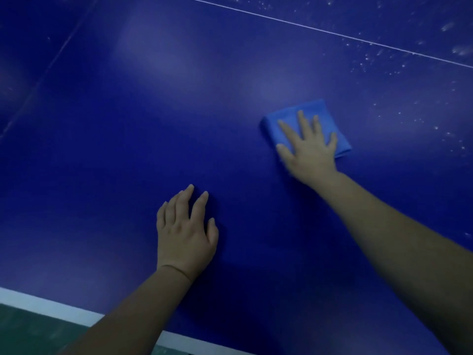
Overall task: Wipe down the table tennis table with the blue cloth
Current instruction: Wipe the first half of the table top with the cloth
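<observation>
Blue fills nearly the whole view: the dark tabletop spreads out under both hands. The right hand lies flat on a lighter blue cloth, fingers straight and spread, palm pressing down. The cloth is folded into a rough square and lies on the table beneath that hand; its far edge and right corner stick out beyond the fingertips, while its near part is hidden under the palm. The left hand rests on the bare table nearer the body and well to the left of the cloth, fingers slightly bent with the tips touching the surface, holding nothing. The two hands are well apart and neither one grips anything.

Beyond the right hand, a thin white line runs across the table. White specks and smears are scattered on the surface to the right of the cloth and past that line. The stretch of table between and ahead of the hands looks smooth, with soft patches of reflected light. Behind the left wrist, a white edge band borders the table, and a dark green floor shows below it.
</observation>
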{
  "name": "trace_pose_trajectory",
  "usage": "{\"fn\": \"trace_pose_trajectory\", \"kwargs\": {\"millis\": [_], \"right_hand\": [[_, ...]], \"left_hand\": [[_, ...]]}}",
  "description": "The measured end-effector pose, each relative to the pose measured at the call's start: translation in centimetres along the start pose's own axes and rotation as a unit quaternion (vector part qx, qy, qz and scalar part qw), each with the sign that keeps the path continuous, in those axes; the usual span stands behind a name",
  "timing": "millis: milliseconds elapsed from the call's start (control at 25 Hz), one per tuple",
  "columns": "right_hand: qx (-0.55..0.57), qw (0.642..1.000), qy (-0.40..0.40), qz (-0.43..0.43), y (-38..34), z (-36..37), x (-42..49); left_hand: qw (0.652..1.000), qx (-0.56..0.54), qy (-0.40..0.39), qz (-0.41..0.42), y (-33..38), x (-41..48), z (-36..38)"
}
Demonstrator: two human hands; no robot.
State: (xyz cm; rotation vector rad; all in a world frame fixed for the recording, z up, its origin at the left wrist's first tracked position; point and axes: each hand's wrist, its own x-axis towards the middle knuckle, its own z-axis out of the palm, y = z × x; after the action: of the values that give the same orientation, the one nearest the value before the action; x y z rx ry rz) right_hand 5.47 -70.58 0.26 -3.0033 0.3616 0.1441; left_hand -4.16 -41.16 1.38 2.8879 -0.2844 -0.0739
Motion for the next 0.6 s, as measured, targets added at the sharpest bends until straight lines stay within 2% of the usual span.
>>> {"fn": "trace_pose_trajectory", "kwargs": {"millis": [80,160,240,320,360,440,520,600], "right_hand": [[0.002,0.997,-0.015,-0.074,-2.9,0.2,1.5],[-0.003,0.995,-0.029,-0.096,-2.8,-0.5,5.1],[0.001,0.999,-0.021,-0.039,1.1,-1.5,8.8],[0.027,0.996,-0.018,0.079,6.5,-2.7,9.9],[0.043,0.991,-0.02,0.126,8.9,-3.1,9.1],[0.046,0.986,-0.011,0.161,10.7,-2.6,5.8],[0.03,0.991,0.03,0.125,8.1,-0.9,3.1],[0.018,0.998,0.034,0.041,3.8,0.0,3.7]], "left_hand": [[1.0,-0.011,0.01,-0.002,0.7,1.5,0.0],[1.0,-0.021,0.017,0.012,1.9,4.0,0.2],[0.999,-0.02,0.016,0.04,3.6,7.1,0.8],[0.999,-0.007,-0.009,0.048,4.6,10.0,1.1],[0.999,0.002,-0.021,0.043,4.9,11.0,1.4],[0.999,0.021,-0.036,0.03,4.9,12.2,1.8],[0.999,0.029,-0.035,0.024,4.9,12.6,2.0],[0.999,0.032,-0.032,0.024,5.0,12.6,1.8]]}}
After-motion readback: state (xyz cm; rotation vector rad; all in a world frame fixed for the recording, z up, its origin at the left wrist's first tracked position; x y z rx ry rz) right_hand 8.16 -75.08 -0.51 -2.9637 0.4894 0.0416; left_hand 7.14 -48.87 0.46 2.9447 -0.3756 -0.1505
